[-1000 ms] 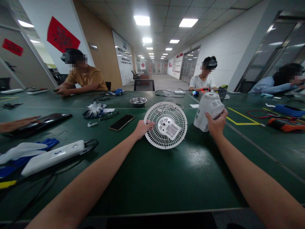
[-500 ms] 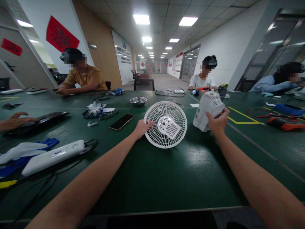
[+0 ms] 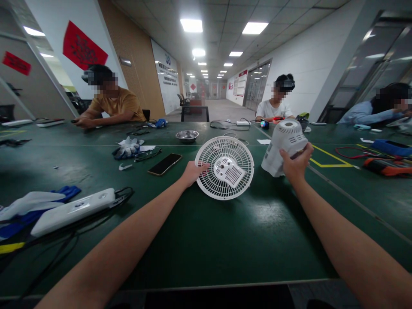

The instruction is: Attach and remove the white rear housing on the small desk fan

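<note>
A round white fan grille (image 3: 240, 155) with a slotted motor mount at its centre is tilted up over the green table. My left hand (image 3: 192, 172) is closed on its left rim, thumb lying across the bars. To the right, a white plastic fan housing (image 3: 277, 148) with vent slots and a hole in its top is gripped by my right hand (image 3: 298, 163). The thumb presses its near side, and the other fingers are partly hidden behind it. Grille and housing are apart from each other.
A smartphone (image 3: 165, 164), white-grey gloves (image 3: 128, 148) and a metal bowl (image 3: 187, 136) lie beyond my left arm. A white power strip (image 3: 75, 211) with cables is at left. At right are an orange-black meter (image 3: 388, 166) and yellow tape (image 3: 334, 165). Several people sit around the table.
The housing has tipped slightly in my right hand, with its top moving a little right. At the far left, another person's hand and a dark glossy object have gone from view.
</note>
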Motion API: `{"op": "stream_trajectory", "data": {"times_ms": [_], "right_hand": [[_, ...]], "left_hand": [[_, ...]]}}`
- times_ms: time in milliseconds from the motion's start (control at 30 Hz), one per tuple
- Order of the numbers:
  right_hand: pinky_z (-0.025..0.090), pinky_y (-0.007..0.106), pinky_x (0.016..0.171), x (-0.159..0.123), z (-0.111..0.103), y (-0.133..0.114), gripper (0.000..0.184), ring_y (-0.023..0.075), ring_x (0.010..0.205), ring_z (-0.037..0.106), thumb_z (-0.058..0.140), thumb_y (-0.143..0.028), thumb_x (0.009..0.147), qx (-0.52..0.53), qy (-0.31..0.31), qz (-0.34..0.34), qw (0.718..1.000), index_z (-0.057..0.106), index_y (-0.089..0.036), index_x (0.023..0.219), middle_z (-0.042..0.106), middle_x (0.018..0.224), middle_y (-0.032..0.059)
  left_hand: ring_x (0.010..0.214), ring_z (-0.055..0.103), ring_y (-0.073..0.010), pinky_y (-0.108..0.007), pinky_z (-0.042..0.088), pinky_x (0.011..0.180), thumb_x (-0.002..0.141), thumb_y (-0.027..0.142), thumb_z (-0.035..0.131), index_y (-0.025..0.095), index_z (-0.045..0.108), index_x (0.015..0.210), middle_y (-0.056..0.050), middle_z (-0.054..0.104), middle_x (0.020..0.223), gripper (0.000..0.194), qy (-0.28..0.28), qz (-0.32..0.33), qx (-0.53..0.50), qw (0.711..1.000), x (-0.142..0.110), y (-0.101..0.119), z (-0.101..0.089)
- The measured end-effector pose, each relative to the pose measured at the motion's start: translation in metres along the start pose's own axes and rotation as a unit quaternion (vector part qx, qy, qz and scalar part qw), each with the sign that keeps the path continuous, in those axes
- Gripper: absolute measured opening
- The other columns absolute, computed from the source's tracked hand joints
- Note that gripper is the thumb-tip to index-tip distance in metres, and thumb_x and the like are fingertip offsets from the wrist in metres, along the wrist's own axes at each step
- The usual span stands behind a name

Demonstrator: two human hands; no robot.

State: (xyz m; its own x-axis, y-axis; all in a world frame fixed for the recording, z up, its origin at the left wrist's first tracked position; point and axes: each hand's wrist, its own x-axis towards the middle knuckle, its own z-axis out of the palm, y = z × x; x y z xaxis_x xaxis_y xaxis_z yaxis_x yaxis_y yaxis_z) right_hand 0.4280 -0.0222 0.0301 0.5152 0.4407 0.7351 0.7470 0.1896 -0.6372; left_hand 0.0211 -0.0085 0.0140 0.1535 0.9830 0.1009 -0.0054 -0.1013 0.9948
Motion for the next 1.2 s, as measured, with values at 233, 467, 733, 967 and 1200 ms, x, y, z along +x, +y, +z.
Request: {"op": "stream_trajectory", "data": {"times_ms": [233, 467, 733, 967, 1200], "right_hand": [[0.037, 0.056, 0.109, -0.01, -0.007, -0.038, 0.088, 0.0372, 0.129, 0.049, 0.077, -0.05, 0.07, 0.0, 0.035, -0.1, 0.994, 0.037, -0.018, 0.142, 0.05, 0.137, 0.0181], [0.053, 0.048, 0.088, -0.052, 0.013, -0.077, 0.076, 0.0298, 0.091, 0.065, 0.073, -0.058, 0.072, 0.019, -0.176, -0.045, 0.983, 0.051, -0.015, 0.131, 0.068, 0.111, 0.0148], [0.052, 0.048, 0.095, -0.068, 0.03, -0.06, 0.077, 0.0383, 0.108, 0.068, 0.072, -0.064, 0.076, -0.13, -0.365, 0.004, 0.922, 0.054, -0.01, 0.128, 0.069, 0.118, 0.0239], [0.049, 0.052, 0.096, -0.069, 0.03, -0.059, 0.055, 0.0419, 0.114, 0.064, 0.064, -0.052, 0.088, -0.22, -0.403, -0.064, 0.886, 0.059, -0.01, 0.123, 0.066, 0.119, 0.0266], [0.048, 0.043, 0.097, -0.064, 0.018, -0.087, 0.037, 0.0321, 0.106, 0.064, 0.057, -0.034, 0.09, -0.123, -0.342, -0.132, 0.922, 0.065, -0.012, 0.119, 0.068, 0.115, 0.0198]], "left_hand": [[0.071, 0.071, -0.0196, -0.038, 0.059, 0.076, 0.08, 0.024, 0.081, 0.011, 0.074, 0.089, -0.008, 0.076, 0.081, 0.017, 0.018, -0.005, 0.001, 1.0, 0.0, 0.001, 0.002], [0.075, 0.072, -0.0201, -0.038, 0.06, 0.076, 0.083, 0.024, 0.079, 0.012, 0.074, 0.093, -0.009, 0.077, 0.087, 0.017, 0.002, 0.001, -0.008, 1.0, 0.001, -0.002, -0.001], [0.079, 0.074, -0.0215, -0.04, 0.061, 0.08, 0.083, 0.026, 0.08, 0.011, 0.074, 0.097, -0.011, 0.078, 0.091, 0.021, -0.005, -0.003, -0.01, 1.0, 0.003, -0.003, -0.002], [0.078, 0.073, -0.022, -0.04, 0.061, 0.078, 0.084, 0.026, 0.078, 0.011, 0.074, 0.099, -0.012, 0.077, 0.092, 0.022, -0.009, 0.002, 0.003, 1.0, 0.0, 0.0, -0.001], [0.075, 0.072, -0.0206, -0.039, 0.06, 0.077, 0.083, 0.025, 0.079, 0.01, 0.074, 0.094, -0.01, 0.077, 0.087, 0.019, 0.0, 0.007, -0.008, 1.0, 0.005, -0.007, -0.002]]}}
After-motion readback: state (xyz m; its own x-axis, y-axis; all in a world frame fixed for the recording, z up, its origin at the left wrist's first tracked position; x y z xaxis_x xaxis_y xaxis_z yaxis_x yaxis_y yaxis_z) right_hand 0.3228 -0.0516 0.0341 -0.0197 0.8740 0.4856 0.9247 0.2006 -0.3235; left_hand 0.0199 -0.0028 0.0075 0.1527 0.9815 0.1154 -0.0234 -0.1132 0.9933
